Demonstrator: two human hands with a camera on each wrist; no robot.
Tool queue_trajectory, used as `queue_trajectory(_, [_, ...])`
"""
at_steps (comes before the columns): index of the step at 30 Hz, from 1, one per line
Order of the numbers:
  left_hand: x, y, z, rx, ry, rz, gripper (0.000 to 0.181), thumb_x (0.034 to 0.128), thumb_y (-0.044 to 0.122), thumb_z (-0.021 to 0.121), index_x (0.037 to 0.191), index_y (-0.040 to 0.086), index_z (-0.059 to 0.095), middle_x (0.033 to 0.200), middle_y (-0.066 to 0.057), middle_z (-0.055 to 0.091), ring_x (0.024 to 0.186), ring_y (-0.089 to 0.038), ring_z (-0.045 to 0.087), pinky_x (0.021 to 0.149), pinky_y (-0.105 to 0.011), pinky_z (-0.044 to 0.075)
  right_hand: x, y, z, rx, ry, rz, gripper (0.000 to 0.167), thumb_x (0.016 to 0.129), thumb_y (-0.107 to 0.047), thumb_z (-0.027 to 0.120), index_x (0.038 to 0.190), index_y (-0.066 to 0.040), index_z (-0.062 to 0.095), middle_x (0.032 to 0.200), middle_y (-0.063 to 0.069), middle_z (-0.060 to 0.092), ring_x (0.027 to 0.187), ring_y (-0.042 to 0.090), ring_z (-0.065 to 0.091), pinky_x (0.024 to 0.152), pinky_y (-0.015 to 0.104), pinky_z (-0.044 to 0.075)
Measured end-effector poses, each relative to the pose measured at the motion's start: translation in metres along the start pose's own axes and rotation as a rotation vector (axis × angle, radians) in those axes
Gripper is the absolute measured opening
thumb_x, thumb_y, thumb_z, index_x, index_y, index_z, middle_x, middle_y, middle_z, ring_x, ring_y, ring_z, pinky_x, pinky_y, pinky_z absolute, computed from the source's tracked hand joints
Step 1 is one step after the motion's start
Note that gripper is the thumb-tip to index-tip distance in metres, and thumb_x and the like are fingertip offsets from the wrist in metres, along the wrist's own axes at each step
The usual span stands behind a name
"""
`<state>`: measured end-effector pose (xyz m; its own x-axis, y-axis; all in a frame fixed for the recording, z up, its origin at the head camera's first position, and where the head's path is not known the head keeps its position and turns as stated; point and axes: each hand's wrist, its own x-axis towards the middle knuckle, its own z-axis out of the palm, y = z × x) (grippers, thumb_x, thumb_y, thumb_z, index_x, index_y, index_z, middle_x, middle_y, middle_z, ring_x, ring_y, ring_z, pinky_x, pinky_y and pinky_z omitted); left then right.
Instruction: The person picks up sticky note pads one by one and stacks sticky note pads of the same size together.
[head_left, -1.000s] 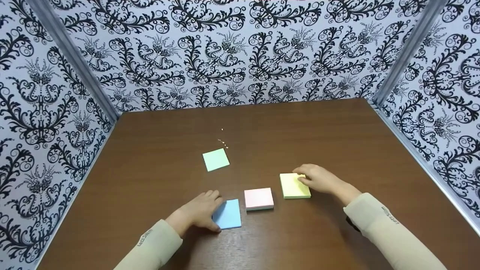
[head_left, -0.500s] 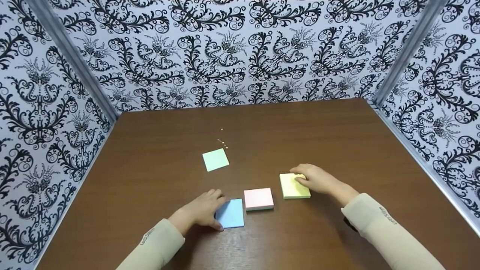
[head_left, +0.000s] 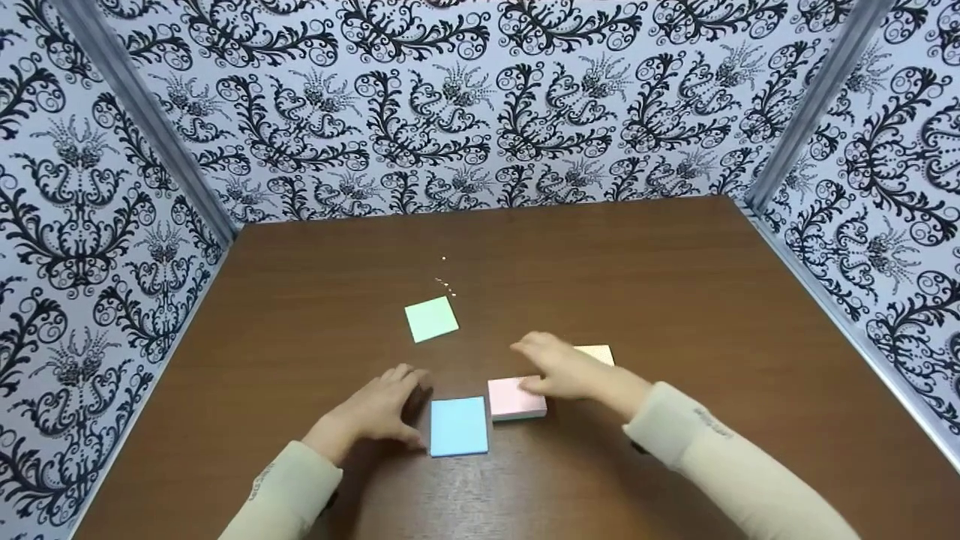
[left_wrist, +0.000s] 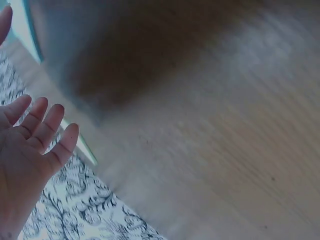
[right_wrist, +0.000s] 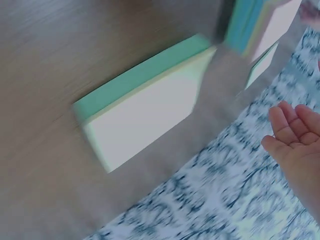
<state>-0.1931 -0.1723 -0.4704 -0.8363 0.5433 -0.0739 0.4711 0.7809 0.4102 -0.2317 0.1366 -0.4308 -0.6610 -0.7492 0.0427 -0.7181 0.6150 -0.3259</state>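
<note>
A thin blue sticky-note pad (head_left: 459,427) lies flat near the front of the table. My left hand (head_left: 375,409) hovers at its left side, fingers spread and holding nothing; its palm also shows in the left wrist view. Right of the blue pad sits a thicker pink sticky-note pad (head_left: 516,397), with green and blue layers beneath its top. Over that pad's right part is my right hand (head_left: 570,371), fingers loosely extended and gripping nothing. It partly hides the yellow sticky-note pad (head_left: 598,353), whose green lower layers (right_wrist: 142,75) show in the right wrist view.
Farther back lies a pale green sticky-note pad (head_left: 432,319), turned slightly. Tiny light crumbs (head_left: 447,285) dot the brown wooden table (head_left: 637,262) behind it. Black-and-white patterned walls (head_left: 465,112) enclose the table at the back and both sides.
My right hand has left the yellow pad and moved left over the pink one. The blue pad has slid slightly right, closer to the pink pad, and my left hand has drawn back from it.
</note>
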Motion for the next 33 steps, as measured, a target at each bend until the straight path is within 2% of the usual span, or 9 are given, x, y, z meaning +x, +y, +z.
queue_trajectory(3, [0.0,-0.005,-0.003,-0.032,0.065,-0.029,0.092,0.0686,0.041,0.077,0.14,0.005,0.033,0.131,-0.011,0.041,0.121,-0.03,0.041,0.098,-0.047,0.035,0.012,-0.019,0.009,-0.065,-0.032,-0.037,0.059,0.079,-0.025,0.066,0.122,0.011,0.048,0.119,0.024,0.051,0.115,0.037,0.046,0.102,0.049,0.031])
queue_trajectory(8, [0.001,-0.011,-0.004,-0.04,0.155,-0.089,0.07,0.0831,0.035,0.065,0.139,0.005,0.035,0.129,-0.012,0.044,0.119,-0.029,0.044,0.096,-0.046,0.039,0.029,-0.048,0.029,-0.266,-0.115,-0.052,0.064,0.074,-0.038,0.071,0.116,0.006,0.055,0.111,0.017,0.058,0.111,0.031,0.05,0.104,0.049,0.028])
queue_trajectory(12, [-0.002,-0.012,-0.003,-0.046,0.186,-0.128,0.062,0.087,0.033,0.061,0.137,0.005,0.038,0.13,-0.013,0.045,0.119,-0.03,0.046,0.095,-0.047,0.039,0.04,-0.064,0.048,-0.44,-0.172,-0.07,0.067,0.072,-0.052,0.068,0.114,0.0,0.058,0.109,0.01,0.059,0.108,0.024,0.051,0.106,0.046,0.028])
queue_trajectory(16, [-0.005,-0.013,-0.003,-0.037,0.191,-0.128,0.059,0.0872,0.032,0.061,0.136,0.005,0.04,0.128,-0.014,0.046,0.118,-0.031,0.047,0.094,-0.047,0.04,0.048,-0.072,0.06,-0.56,-0.233,-0.046,0.074,0.071,-0.06,0.065,0.117,-0.002,0.058,0.112,0.007,0.057,0.107,0.021,0.052,0.106,0.044,0.029])
queue_trajectory(18, [-0.005,-0.014,-0.004,-0.027,0.195,-0.124,0.059,0.0869,0.031,0.062,0.135,0.005,0.04,0.127,-0.014,0.047,0.117,-0.031,0.047,0.095,-0.047,0.04,0.05,-0.076,0.063,-0.571,-0.26,-0.013,0.078,0.069,-0.061,0.065,0.12,-0.002,0.057,0.112,0.007,0.056,0.107,0.022,0.052,0.104,0.043,0.031])
queue_trajectory(23, [-0.005,-0.016,-0.007,-0.014,0.198,-0.118,0.06,0.0858,0.029,0.063,0.135,0.003,0.041,0.127,-0.016,0.048,0.118,-0.032,0.046,0.097,-0.047,0.038,0.055,-0.081,0.064,-0.516,-0.304,0.068,0.079,0.066,-0.059,0.069,0.121,-0.003,0.056,0.11,0.006,0.053,0.106,0.023,0.05,0.097,0.039,0.036])
queue_trajectory(29, [-0.006,-0.018,-0.007,-0.021,0.161,-0.14,0.061,0.0867,0.027,0.063,0.136,0.001,0.039,0.132,-0.016,0.045,0.122,-0.033,0.043,0.097,-0.048,0.037,0.06,-0.086,0.063,-0.481,-0.371,0.098,0.073,0.069,-0.055,0.068,0.123,-0.006,0.056,0.125,0.008,0.049,0.121,0.024,0.043,0.108,0.041,0.024])
queue_trajectory(33, [-0.007,-0.019,-0.006,-0.019,0.164,-0.151,0.061,0.0867,0.027,0.062,0.136,0.0,0.04,0.132,-0.017,0.045,0.122,-0.033,0.042,0.098,-0.048,0.037,0.063,-0.088,0.064,-0.534,-0.396,0.095,0.072,0.069,-0.057,0.066,0.121,-0.008,0.057,0.122,0.006,0.05,0.119,0.022,0.043,0.108,0.041,0.023])
